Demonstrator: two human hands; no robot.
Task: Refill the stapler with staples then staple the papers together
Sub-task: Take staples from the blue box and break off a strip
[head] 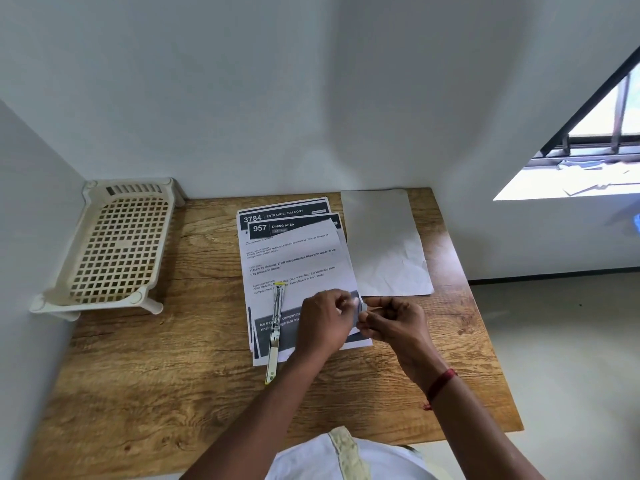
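Observation:
A stapler (276,330) lies swung fully open, flat on a stack of printed papers (294,261) in the middle of the wooden table (166,375). Its metal staple channel faces up and points away from me. Just right of it, my left hand (325,323) and my right hand (394,323) meet over the papers' lower right corner. Between their fingertips they pinch a small pale grey thing, apparently a staple box (360,311). My fingers hide most of it.
A cream perforated plastic rack (114,247) stands at the table's back left, against the wall. A blank creased sheet (384,244) lies right of the printed stack. The table's right edge drops to the floor. A window is at the far right.

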